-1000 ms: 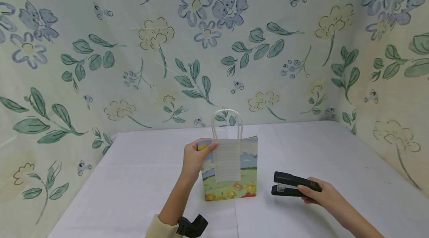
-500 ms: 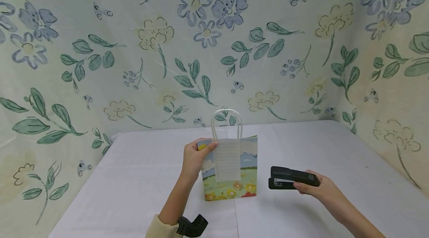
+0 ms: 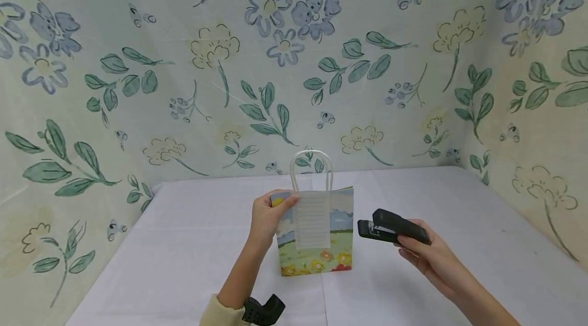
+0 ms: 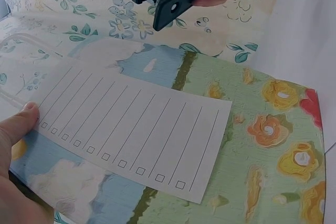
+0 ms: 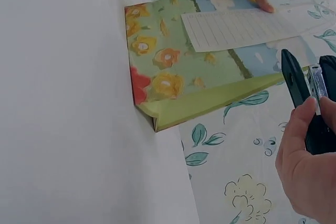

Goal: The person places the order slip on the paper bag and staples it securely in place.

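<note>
A paper gift bag (image 3: 341,254) printed with meadow, sky and flowers stands upright in the head view, its white handles (image 3: 311,152) looping above. Against its front lies a white lined checklist sheet (image 4: 131,129) with small boxes along one side. My left hand (image 3: 268,214) pinches the sheet and the bag's upper left edge, thumb in front, other fingers behind the bag. Just right of the bag, my right hand (image 3: 427,249) holds a black stapler (image 3: 399,226) in the air, its jaws spread and its front end pointing at the bag's right edge. In the right wrist view the bag's green side (image 5: 210,100) shows.
A white cloth covers the table (image 3: 193,244). Behind and at both sides hangs a floral curtain (image 3: 294,60). A black device (image 3: 264,309) is worn on my left wrist, below a cream sleeve (image 3: 222,310).
My right hand has raised the stapler and brought it left, closer to the bag, tilting it so its front end sits higher. The left hand, bag and sheet have stayed in place.
</note>
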A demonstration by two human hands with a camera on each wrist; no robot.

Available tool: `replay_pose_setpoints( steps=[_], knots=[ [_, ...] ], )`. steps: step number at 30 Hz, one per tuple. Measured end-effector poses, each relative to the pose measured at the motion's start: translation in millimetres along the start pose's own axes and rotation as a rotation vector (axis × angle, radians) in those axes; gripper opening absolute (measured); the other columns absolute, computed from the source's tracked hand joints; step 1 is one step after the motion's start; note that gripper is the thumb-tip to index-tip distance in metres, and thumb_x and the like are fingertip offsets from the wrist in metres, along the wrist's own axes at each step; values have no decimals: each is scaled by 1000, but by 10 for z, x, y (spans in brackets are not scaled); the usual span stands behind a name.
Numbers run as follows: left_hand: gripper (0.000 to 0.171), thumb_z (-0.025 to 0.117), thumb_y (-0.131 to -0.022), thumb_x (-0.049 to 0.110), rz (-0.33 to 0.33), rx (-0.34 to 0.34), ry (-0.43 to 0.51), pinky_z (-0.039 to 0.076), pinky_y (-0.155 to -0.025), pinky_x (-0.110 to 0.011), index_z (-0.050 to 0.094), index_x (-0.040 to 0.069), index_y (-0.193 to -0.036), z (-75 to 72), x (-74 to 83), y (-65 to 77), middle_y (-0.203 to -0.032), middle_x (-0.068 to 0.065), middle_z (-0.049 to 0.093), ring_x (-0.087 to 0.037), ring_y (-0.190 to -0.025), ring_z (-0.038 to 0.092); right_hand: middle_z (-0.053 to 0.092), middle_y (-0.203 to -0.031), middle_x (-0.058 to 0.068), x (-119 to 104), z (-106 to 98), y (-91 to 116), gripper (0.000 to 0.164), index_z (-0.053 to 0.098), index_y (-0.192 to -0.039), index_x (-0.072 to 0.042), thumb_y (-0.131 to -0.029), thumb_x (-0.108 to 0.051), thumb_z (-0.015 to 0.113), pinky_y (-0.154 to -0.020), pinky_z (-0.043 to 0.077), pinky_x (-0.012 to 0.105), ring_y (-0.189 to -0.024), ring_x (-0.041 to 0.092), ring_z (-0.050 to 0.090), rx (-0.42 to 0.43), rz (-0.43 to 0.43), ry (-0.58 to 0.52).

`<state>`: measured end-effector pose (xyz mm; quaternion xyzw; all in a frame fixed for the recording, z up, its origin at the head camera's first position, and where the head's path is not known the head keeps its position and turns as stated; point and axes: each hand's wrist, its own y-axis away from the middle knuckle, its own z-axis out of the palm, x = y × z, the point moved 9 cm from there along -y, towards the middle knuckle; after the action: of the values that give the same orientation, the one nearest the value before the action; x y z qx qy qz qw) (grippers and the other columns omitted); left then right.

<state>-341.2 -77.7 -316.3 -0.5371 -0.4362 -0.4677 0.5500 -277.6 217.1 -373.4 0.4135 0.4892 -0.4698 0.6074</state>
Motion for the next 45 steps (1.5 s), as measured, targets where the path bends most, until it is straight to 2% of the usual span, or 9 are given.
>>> replay_pose_setpoints(
  steps=[3, 5, 12, 19, 26, 31, 34, 39, 45],
  knots=[
    [33, 72, -77, 24, 1, 1, 3, 49, -67, -25, 65, -1, -97, -3, -1, -4, -84, -4, 71, -12, -72, 66, 48, -109, -5, 0, 55, -20, 21, 46, -107, -24, -94, -8, 45, -85, 47, 16, -95, 2, 57, -59, 4, -143],
    [33, 72, -77, 25, 3, 1, 2, 49, -67, -26, 65, -1, -97, -4, 0, -8, -84, -4, 71, -12, -72, 66, 47, -111, -6, -3, 65, -34, 18, 45, -108, -24, -96, -10, 43, -88, 45, 15, -98, 2, 56, -68, -1, -191],
    [33, 72, -76, 25, -4, 4, -6, 49, -68, -26, 65, 0, -97, -12, -4, -12, -84, -4, 71, -12, -73, 66, 42, -116, -9, -63, 85, -85, 19, 48, -107, -24, -100, -22, 30, -91, 43, 15, -104, 0, 54, -97, -72, -250],
    [33, 72, -76, 25, 6, -4, 4, 49, -66, -26, 65, -1, -96, -2, 7, -24, -82, -3, 71, -12, -71, 65, 15, -122, 2, -223, 102, -191, 16, 42, -109, -25, -98, -16, 33, -88, 44, 14, -100, 2, 52, -65, -117, -311],
    [33, 72, -76, 26, 5, -8, 9, 50, -66, -26, 65, 0, -96, 0, -4, -32, -83, -3, 71, -13, -72, 66, 29, -121, -3, -344, 68, -286, 25, 29, -117, -21, -96, -17, 42, -87, 45, 16, -98, 2, 54, 32, -65, -363],
    [33, 72, -76, 27, 4, -10, 13, 50, -67, -26, 66, 1, -96, -1, -11, -24, -85, -4, 71, -14, -73, 67, 43, -116, -4, -411, 156, -289, 18, 42, -113, -17, -96, -15, 42, -90, 47, 24, -100, 9, 59, -4, -75, -396],
    [32, 72, -76, 27, -3, -15, 25, 51, -67, -27, 66, 3, -96, 4, -21, -22, -86, -4, 71, -15, -74, 67, 48, -113, -2, -443, 208, -291, 19, 42, -115, -16, -96, -13, 42, -91, 47, 26, -100, 12, 59, -21, -77, -474],
    [32, 72, -76, 27, -3, -12, 22, 51, -67, -26, 66, 2, -95, 2, -16, -20, -85, -3, 71, -14, -73, 67, 47, -114, 2, -514, 275, -349, 35, 23, -125, -17, -96, -13, 42, -93, 45, 24, -102, 11, 58, -15, -76, -632],
    [31, 72, -76, 27, 5, -3, 7, 51, -66, -26, 66, 2, -95, -8, 2, -17, -84, -3, 71, -13, -73, 67, 47, -113, 3, -561, 369, -471, 25, 38, -117, -20, -94, -18, 48, -93, 46, 31, -101, 14, 57, -25, -42, -806]
  ],
)
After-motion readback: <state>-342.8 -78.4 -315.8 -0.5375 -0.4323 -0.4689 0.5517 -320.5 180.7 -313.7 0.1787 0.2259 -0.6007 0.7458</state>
